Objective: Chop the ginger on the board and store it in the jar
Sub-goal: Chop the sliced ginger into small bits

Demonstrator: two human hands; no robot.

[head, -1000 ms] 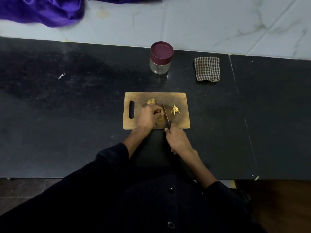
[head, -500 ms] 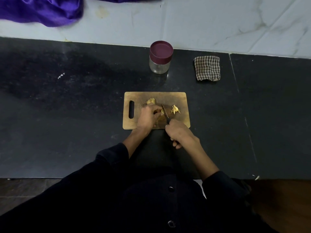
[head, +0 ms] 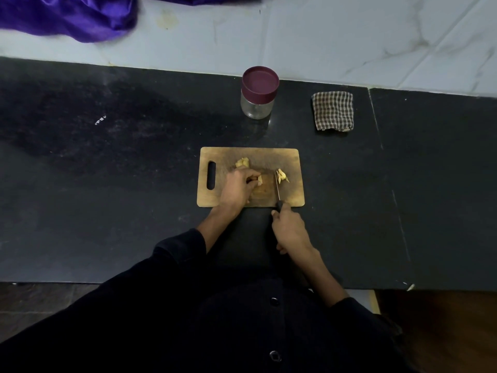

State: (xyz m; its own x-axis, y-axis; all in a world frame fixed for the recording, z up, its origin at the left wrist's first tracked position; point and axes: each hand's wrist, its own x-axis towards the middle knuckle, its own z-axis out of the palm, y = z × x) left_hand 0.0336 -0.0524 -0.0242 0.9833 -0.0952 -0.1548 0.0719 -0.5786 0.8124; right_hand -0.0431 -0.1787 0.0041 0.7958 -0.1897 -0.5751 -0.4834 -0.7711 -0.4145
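Note:
A wooden cutting board [head: 291, 195] lies on the black counter. My left hand [head: 238, 187] pinches a piece of ginger [head: 259, 180] near the board's middle. Another ginger lump [head: 242, 162] sits behind that hand. A small heap of cut ginger [head: 281, 175] lies to the right of the blade. My right hand [head: 290, 230] grips the black handle of a knife [head: 277, 188], whose blade stands between the held piece and the cut heap. A glass jar [head: 258, 102] with a maroon lid on it stands behind the board.
A folded checked cloth [head: 333, 110] lies to the right of the jar. Purple fabric [head: 67, 16] drapes over the pale ledge at the back left. The counter's near edge runs just in front of my body.
The knife has shifted right, away from the held ginger toward the cut heap, and my right hand has drawn back off the board's near edge. My left hand stays put.

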